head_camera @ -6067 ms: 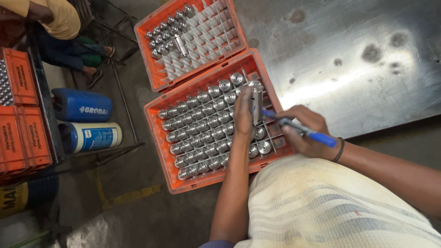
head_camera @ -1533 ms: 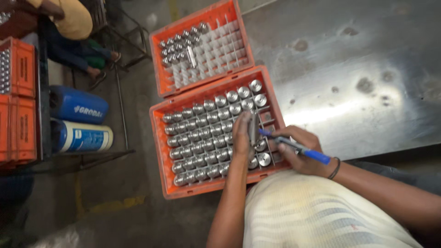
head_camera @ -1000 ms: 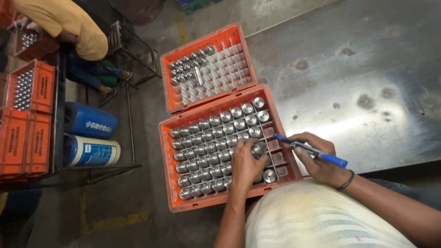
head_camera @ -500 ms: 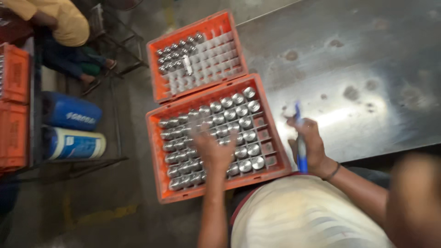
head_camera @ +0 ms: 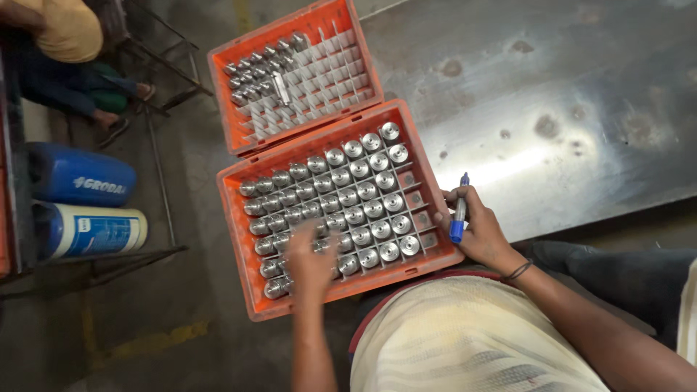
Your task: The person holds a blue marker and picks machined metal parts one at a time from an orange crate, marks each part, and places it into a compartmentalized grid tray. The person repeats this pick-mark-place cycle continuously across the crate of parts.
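Left hand (head_camera: 308,263): blurred, laid over metal cylinders (head_camera: 341,197) at near-left part of near orange crate (head_camera: 250,294); grip state impossible to tell. Right hand (head_camera: 479,231): grip closed around blue marker (head_camera: 458,215), tip up, resting at crate's right rim, edge of steel tabletop (head_camera: 552,109). Far orange crate (head_camera: 221,87): touching near crate, partly filled dividers. Blue drum (head_camera: 76,181) and white-blue drum (head_camera: 91,231): lying on floor rack, well apart to left. Another person's yellow sleeve (head_camera: 62,29): top left.

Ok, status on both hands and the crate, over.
Left hand down on metal cylinders in near orange crate. Right hand holds blue marker at crate's edge. Nothing blocking.
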